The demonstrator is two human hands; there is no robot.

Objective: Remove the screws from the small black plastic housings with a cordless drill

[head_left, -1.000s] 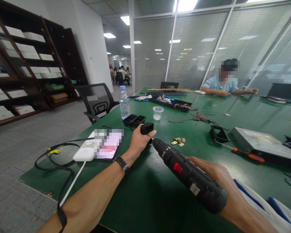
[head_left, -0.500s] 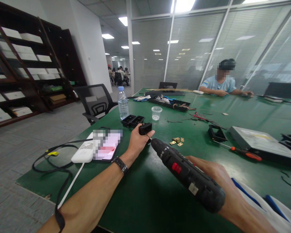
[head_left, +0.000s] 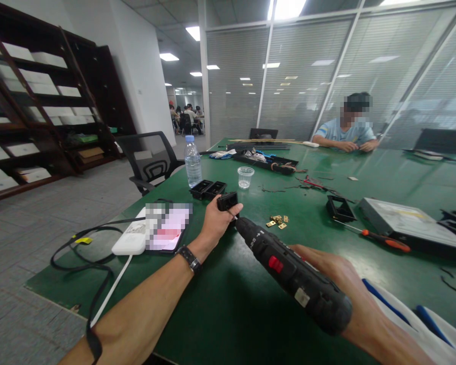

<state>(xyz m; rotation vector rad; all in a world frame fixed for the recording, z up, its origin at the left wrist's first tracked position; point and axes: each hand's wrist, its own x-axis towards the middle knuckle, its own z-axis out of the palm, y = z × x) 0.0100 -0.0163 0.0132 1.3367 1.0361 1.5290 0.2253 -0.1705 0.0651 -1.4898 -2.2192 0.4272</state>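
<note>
My left hand [head_left: 217, 219] is closed around a small black plastic frame [head_left: 228, 201], held just above the table. My right hand [head_left: 336, 276] grips a black cordless drill [head_left: 291, 271] with a red switch on its side; most of those fingers are behind the tool. The drill points up and left, and its bit reaches the frame beside my left thumb. Whether the bit sits on a screw is too small to see. Several small brass plates [head_left: 278, 221] lie right of the drill's nose. Two more black frames [head_left: 208, 189] stand just beyond my left hand.
On the green table stand a water bottle [head_left: 192, 163] and a clear cup [head_left: 245, 177]. A power strip [head_left: 131, 235] and phone [head_left: 172, 228] lie left. Rightward are a screwdriver [head_left: 387, 243], another black frame [head_left: 340, 209] and a metal box [head_left: 410, 223]. A person [head_left: 345, 129] sits opposite.
My hands stay almost in place; the drill has shifted very slightly left. Across the table, the person has drawn both hands closer together.
</note>
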